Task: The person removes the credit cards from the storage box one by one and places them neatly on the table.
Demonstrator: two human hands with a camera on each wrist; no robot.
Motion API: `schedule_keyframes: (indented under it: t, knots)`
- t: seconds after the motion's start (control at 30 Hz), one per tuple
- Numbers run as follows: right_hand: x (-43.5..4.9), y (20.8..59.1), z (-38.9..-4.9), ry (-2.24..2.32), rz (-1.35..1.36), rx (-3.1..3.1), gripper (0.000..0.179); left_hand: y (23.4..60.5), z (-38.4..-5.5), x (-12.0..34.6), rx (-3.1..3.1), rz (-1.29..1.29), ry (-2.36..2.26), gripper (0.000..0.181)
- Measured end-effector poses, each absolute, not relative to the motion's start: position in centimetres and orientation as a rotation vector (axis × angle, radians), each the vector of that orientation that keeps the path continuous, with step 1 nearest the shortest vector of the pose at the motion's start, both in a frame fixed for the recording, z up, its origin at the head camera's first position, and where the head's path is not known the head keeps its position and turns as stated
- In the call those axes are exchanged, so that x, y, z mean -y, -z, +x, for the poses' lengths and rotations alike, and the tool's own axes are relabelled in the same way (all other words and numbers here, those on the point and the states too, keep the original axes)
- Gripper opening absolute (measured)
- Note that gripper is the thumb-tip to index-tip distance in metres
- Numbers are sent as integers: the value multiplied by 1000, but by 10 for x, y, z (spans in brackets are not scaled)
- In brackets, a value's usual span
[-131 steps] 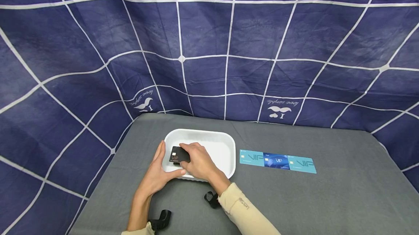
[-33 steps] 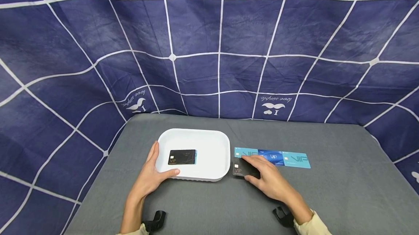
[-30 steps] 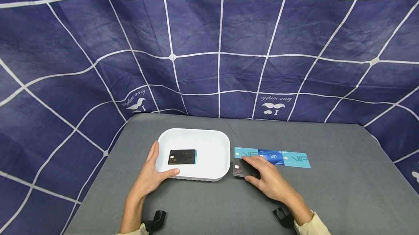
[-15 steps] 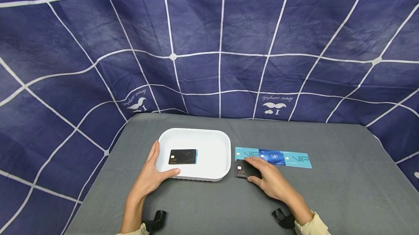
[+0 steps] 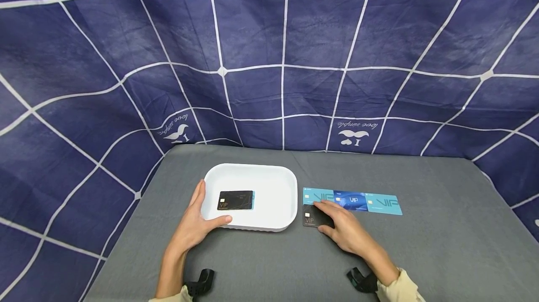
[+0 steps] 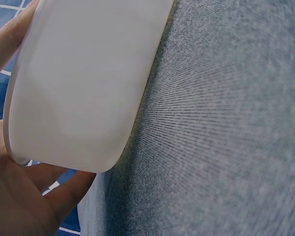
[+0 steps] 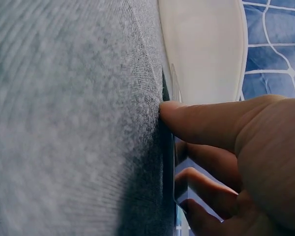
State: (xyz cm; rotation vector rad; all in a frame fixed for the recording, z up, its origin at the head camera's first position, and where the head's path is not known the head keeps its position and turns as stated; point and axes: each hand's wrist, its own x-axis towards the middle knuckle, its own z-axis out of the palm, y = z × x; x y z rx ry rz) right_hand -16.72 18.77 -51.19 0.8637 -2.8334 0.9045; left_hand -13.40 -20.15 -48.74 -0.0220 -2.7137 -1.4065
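My left hand [image 5: 194, 221] grips the left end of a white tray [image 5: 273, 199], thumb over the near rim and fingers along the side; the left wrist view shows the tray's outer wall [image 6: 88, 88] close up. A black VIP bank card [image 5: 236, 200] lies inside, a light-blue edge showing from under its right end. Right of the tray, my right hand [image 5: 348, 228] pinches another black VIP card [image 5: 310, 216] by its long edges, its right part hidden by the fingers. That card sits just below a light-blue card [image 5: 310, 194]. In the right wrist view, the thumb [image 7: 201, 120] is at the card's edge, low over the cloth.
A dark-blue card [image 5: 350, 204] and another light-blue card [image 5: 385, 204] continue the row to the right. Grey cloth [image 5: 442, 246] covers the table. A blue gridded curtain [image 5: 269, 91] stands behind and to the left.
My right hand has left the tray and moved right with a black card, now below the row's left card. Over the last second that card shifts slightly right. The left hand stays on the tray.
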Motion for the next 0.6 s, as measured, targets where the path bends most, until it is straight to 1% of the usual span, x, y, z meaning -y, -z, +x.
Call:
schedule_keyframes:
  t: [0.43,0.6]
  knots:
    - [-187,512,-168,-901,844,2830,62,487,-135,202,2717,-19,1399,125]
    - [-186,513,-167,-872,847,2802,59,487,-135,202,2712,-19,1406,125]
